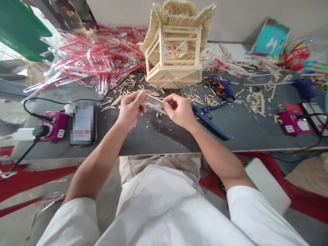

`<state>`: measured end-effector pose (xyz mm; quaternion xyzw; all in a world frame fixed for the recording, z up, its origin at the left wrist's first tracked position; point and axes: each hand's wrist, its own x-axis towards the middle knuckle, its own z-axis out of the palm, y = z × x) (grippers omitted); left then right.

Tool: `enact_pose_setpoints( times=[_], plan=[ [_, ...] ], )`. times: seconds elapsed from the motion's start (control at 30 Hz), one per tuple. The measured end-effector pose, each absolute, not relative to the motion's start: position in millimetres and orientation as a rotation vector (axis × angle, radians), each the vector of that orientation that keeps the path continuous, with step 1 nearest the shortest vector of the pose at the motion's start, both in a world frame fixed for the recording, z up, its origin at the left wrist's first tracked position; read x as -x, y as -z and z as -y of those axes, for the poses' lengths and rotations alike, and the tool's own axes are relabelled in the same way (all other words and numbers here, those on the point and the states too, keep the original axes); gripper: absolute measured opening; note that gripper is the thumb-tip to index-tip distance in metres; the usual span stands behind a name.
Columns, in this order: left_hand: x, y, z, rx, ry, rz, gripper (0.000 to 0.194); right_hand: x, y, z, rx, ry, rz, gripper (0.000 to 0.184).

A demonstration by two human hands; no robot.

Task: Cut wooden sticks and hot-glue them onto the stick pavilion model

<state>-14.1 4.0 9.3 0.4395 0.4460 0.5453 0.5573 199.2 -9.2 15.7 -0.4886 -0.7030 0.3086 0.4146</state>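
My left hand (132, 109) and my right hand (179, 110) meet over the dark tabletop (159, 136) and together grip a clear plastic sleeve with wooden sticks (154, 102) inside, held level between the fingertips. Just behind the hands stands a stick-built model pavilion (175, 44) with a flared roof. Blue cutting pliers (208, 119) lie on the table under and to the right of my right hand.
A heap of red-and-clear empty wrappers (94, 54) fills the back left. A phone (83, 123) and a pink power strip (53, 126) sit at the left. A blue glue gun (222, 88), stick offcuts (256, 99) and another pink power strip (294, 123) lie at the right.
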Motion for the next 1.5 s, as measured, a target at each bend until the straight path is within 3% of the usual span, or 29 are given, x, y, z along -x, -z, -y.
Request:
enact_pose_setpoints(
  times=[0.77,1.5],
  plan=[
    [11.2,-10.4,-4.1,-1.062,-1.286,-1.074,0.034,-193.8,-13.4,8.5,1.269,-0.769,1.744,0.009],
    [12.1,-9.9,-3.7,-1.073,-1.260,-1.063,0.030,-195.9,-11.8,6.7,1.244,-0.784,1.750,0.015]
  ],
)
